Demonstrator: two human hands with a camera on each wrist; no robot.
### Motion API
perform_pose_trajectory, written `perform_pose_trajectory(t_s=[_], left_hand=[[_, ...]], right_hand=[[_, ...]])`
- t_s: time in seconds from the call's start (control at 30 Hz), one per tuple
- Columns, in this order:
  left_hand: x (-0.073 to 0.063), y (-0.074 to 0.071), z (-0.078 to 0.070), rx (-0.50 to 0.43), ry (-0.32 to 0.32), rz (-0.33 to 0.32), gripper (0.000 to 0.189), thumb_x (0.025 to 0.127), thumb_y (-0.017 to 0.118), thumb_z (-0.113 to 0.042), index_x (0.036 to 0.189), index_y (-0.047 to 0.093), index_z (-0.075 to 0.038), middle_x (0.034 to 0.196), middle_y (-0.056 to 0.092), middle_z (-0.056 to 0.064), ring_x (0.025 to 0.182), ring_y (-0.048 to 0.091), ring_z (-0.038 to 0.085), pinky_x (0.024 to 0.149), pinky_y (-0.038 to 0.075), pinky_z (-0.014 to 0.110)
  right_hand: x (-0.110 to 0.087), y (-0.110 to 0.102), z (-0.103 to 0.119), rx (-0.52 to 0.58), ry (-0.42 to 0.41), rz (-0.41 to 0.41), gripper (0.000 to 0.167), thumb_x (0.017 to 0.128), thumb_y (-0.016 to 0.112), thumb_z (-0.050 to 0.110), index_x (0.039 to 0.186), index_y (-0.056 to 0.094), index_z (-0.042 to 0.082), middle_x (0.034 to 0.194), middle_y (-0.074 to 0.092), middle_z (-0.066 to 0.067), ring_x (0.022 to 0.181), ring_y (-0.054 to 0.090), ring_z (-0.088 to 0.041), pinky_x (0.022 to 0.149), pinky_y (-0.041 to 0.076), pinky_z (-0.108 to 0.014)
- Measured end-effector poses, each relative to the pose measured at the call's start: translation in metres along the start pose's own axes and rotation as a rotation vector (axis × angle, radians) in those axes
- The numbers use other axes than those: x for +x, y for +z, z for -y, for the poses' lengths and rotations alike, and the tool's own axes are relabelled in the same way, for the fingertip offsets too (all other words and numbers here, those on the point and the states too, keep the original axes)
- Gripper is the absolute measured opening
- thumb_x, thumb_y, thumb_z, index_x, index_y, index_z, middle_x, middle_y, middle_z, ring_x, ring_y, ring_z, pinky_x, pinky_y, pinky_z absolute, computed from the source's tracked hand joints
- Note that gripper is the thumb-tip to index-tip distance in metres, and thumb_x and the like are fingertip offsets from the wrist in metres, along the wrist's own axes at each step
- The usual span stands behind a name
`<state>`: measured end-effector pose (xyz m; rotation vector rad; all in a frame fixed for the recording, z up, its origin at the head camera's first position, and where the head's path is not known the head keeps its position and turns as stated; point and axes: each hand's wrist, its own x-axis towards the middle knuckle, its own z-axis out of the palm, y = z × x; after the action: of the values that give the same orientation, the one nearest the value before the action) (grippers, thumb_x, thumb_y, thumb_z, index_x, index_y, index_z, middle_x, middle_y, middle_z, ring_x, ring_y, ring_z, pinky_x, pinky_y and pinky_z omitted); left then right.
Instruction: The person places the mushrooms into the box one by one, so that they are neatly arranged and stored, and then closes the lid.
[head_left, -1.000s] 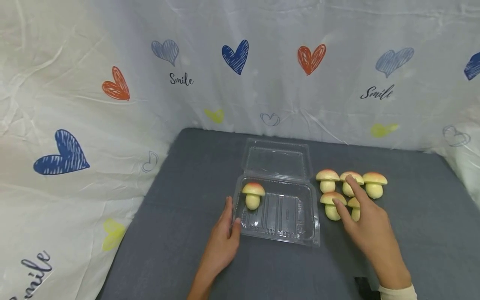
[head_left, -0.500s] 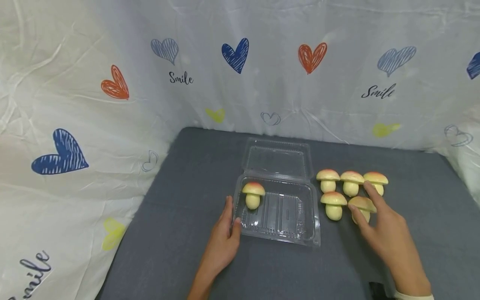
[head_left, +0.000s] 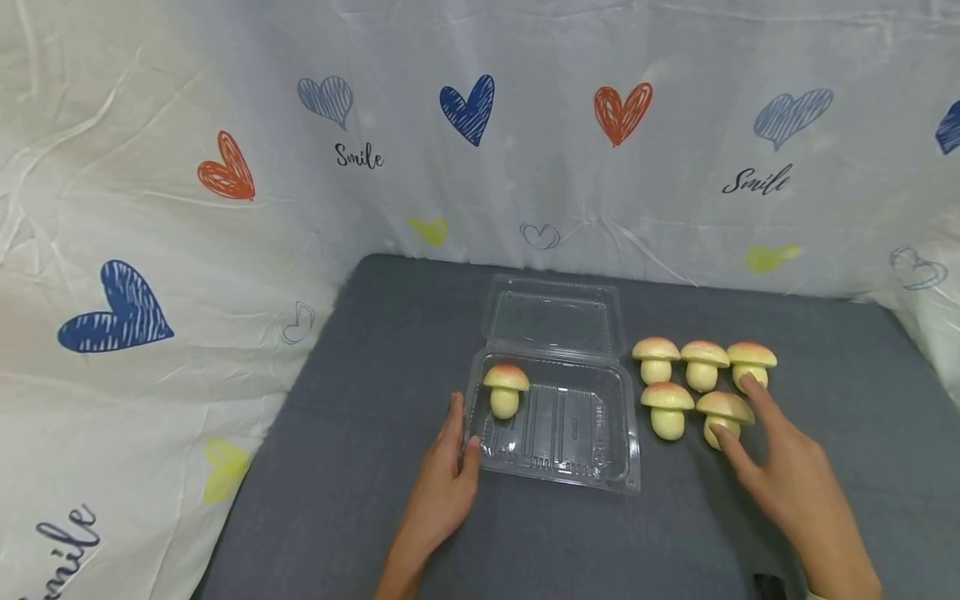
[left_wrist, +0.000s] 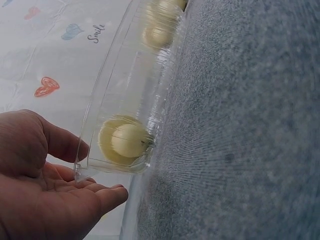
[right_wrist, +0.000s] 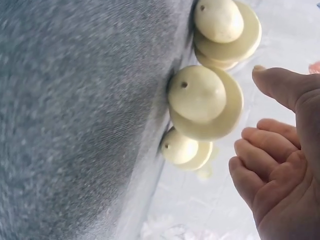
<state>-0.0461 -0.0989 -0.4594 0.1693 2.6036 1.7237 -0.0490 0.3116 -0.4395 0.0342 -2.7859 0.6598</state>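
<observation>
Beside the near left corner of a clear plastic clamshell container (head_left: 558, 477), my left hand (head_left: 442, 487) holds that corner between thumb and fingers. In the left wrist view the thumb touches the container's rim (left_wrist: 95, 110). One toy mushroom (head_left: 505, 400) with a reddish-yellow cap lies at the left inside the container. To the right, several like mushrooms lie in two rows on the cloth. My right hand (head_left: 798, 479) is spread over the near right mushroom (head_left: 723, 408), its index finger in front of the far right mushroom (head_left: 752, 354). In the right wrist view a gap separates my thumb (right_wrist: 277, 85) from the mushrooms.
The container's lid (head_left: 555, 317) lies folded back, away from me. A dark grey cloth (head_left: 360, 400) covers the table. A white curtain (head_left: 540, 192) printed with hearts and "Smile" hangs along the back and left sides.
My right hand has moved to the right and towards me, from over the middle of the mushrooms to the near right one. My left hand, the container and the mushrooms have stayed in place.
</observation>
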Motion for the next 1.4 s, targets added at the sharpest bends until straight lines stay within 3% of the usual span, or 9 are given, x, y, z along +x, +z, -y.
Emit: perform_pose_trajectory(t_s=[0.13, 0.33, 0.5, 0.87, 1.27, 1.4], left_hand=[[-0.001, 0.000, -0.001, -0.013, -0.014, 0.008, 0.068, 0.111, 0.052, -0.008, 0.168, 0.017, -0.002, 0.176, 0.016, 0.011, 0.160, 0.018, 0.019, 0.129, 0.017, 0.046], [-0.001, -0.001, -0.002, -0.027, -0.017, 0.012, 0.068, 0.111, 0.052, -0.008, 0.168, 0.016, -0.002, 0.176, 0.015, 0.011, 0.160, 0.017, 0.019, 0.129, 0.017, 0.046], [-0.001, -0.001, -0.002, -0.032, -0.023, 0.009, 0.068, 0.111, 0.052, -0.007, 0.169, 0.016, -0.003, 0.176, 0.015, 0.010, 0.160, 0.017, 0.018, 0.129, 0.017, 0.045], [0.000, -0.002, -0.001, -0.030, -0.002, 0.003, 0.068, 0.111, 0.051, -0.006, 0.168, 0.016, -0.002, 0.176, 0.016, 0.013, 0.160, 0.021, 0.026, 0.128, 0.018, 0.052], [0.000, -0.002, -0.003, -0.044, -0.027, 0.019, 0.068, 0.111, 0.051, -0.008, 0.169, 0.016, -0.004, 0.176, 0.014, 0.010, 0.160, 0.021, 0.020, 0.128, 0.019, 0.046], [0.000, -0.002, -0.002, -0.038, -0.025, 0.020, 0.069, 0.111, 0.051, -0.007, 0.169, 0.015, -0.005, 0.176, 0.014, 0.011, 0.160, 0.019, 0.021, 0.129, 0.017, 0.046]], right_hand=[[-0.001, 0.001, -0.003, -0.018, 0.006, 0.021, 0.087, 0.096, 0.080, 0.025, 0.168, 0.031, 0.015, 0.139, 0.055, -0.042, 0.101, 0.058, -0.070, 0.071, 0.044, -0.074], [0.000, 0.002, -0.004, -0.047, 0.026, 0.064, 0.092, 0.097, 0.079, 0.034, 0.170, 0.024, 0.017, 0.153, 0.045, -0.037, 0.110, 0.054, -0.072, 0.078, 0.043, -0.078], [-0.001, 0.004, -0.005, -0.060, 0.017, 0.077, 0.096, 0.096, 0.081, 0.034, 0.170, 0.024, 0.012, 0.156, 0.042, -0.036, 0.115, 0.052, -0.071, 0.082, 0.044, -0.078], [0.001, 0.009, -0.011, -0.069, 0.003, 0.114, 0.104, 0.090, 0.087, 0.031, 0.170, 0.022, 0.011, 0.154, 0.042, -0.039, 0.109, 0.055, -0.072, 0.075, 0.045, -0.077], [-0.001, 0.013, -0.012, -0.055, -0.063, 0.026, 0.107, 0.079, 0.093, 0.010, 0.166, 0.031, 0.011, 0.154, 0.046, -0.034, 0.104, 0.059, -0.069, 0.075, 0.046, -0.076], [0.000, 0.013, -0.013, -0.050, -0.064, 0.015, 0.103, 0.078, 0.093, 0.007, 0.163, 0.036, 0.012, 0.138, 0.057, -0.039, 0.095, 0.061, -0.068, 0.069, 0.045, -0.075]])
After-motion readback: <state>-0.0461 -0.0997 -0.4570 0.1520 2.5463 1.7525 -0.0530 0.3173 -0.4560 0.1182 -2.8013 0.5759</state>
